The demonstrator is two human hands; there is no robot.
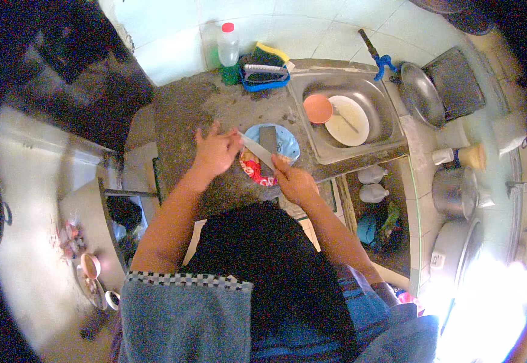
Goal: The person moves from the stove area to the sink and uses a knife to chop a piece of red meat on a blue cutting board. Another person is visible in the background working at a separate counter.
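My right hand (294, 180) is closed around the handle end of a knife (258, 150), whose blade points up and left. The thumb and a finger of my left hand (215, 152) are at the blade's tip, the other fingers spread; whether they pinch it I cannot tell. Under the knife lies a round light-blue piece (287, 136), which looks like plastic, with a dark rectangular block (268, 137) on it. A red printed wrapper (250, 169) lies at its lower left edge, partly hidden by the blade and my right hand.
A steel sink (383, 120) to the right holds a white plate (358, 111) and an orange bowl (317, 109). Behind stand a red-capped bottle (228, 50) and a blue basket (265, 85) with a brush and sponge. A metal pan (422, 93) and pots (454, 190) line the right side.
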